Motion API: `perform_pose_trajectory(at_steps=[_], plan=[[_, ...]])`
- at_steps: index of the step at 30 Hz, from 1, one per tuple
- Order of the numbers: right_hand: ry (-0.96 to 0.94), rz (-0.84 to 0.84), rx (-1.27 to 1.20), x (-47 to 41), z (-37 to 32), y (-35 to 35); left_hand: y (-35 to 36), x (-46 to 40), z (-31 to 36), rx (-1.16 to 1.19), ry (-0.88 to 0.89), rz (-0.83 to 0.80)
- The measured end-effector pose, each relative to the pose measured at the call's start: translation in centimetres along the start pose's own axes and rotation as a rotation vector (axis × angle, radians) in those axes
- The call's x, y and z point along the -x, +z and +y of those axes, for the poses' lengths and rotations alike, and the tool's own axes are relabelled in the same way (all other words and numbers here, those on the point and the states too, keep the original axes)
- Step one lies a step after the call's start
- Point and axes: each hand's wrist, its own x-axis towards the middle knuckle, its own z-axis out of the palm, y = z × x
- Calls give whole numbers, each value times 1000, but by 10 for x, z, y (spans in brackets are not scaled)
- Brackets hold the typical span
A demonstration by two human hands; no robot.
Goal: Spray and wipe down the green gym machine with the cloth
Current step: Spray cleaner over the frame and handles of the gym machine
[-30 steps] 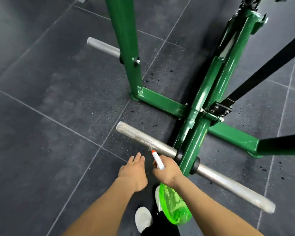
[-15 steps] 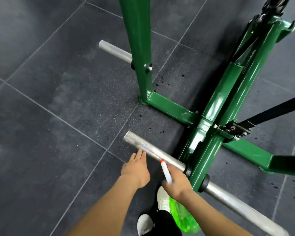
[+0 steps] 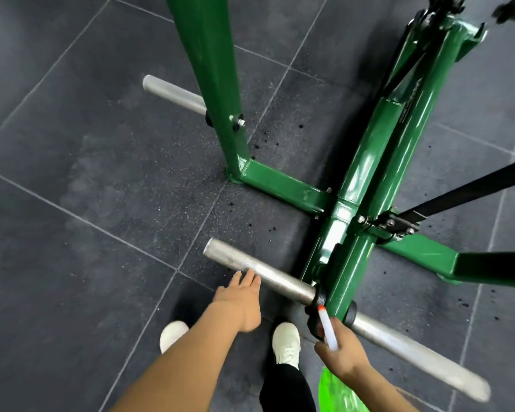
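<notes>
The green gym machine [image 3: 369, 162] stands on the dark floor, with a green upright post [image 3: 211, 84] at the left and a base beam [image 3: 283, 182] joining them. A silver bar [image 3: 250, 267] sticks out of the machine's lower frame toward me. My left hand [image 3: 241, 298] reaches forward with straight fingers, its fingertips beside that bar. My right hand [image 3: 341, 352] grips a green spray bottle [image 3: 338, 394], whose white nozzle with a red tip [image 3: 326, 325] points at the machine's lower joint. No cloth is in view.
A second silver bar [image 3: 173, 92] sticks out behind the upright post. Black straps [image 3: 470, 185] run off to the right. Dark droplets [image 3: 262, 138] speckle the rubber tiles. My white shoes [image 3: 286, 343] stand just below the bar.
The view has shifted, so the machine sits lower and closer. My right hand with the bottle moved right, toward the machine's lower joint. My left hand stayed stretched out near the bar.
</notes>
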Motion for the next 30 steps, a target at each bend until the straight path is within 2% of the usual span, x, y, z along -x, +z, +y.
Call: perform_pose_trajectory(at_steps=[3, 7, 13, 20, 30], plan=[[11, 102, -159, -5, -15, 10, -6, -9, -2, -54, 26, -4], [176, 286, -436, -25, -40, 16, -21, -18, -11, -97, 91, 13], [412, 430, -712, -42, -83, 8, -48, -23, -58, -227, 152, 26], [425, 571, -709, -55, -111, -5, -83, -12, -96, -291, 185, 66], [396, 561, -587, -57, -142, -34, -125, -2, -94, -165, 225, 237]])
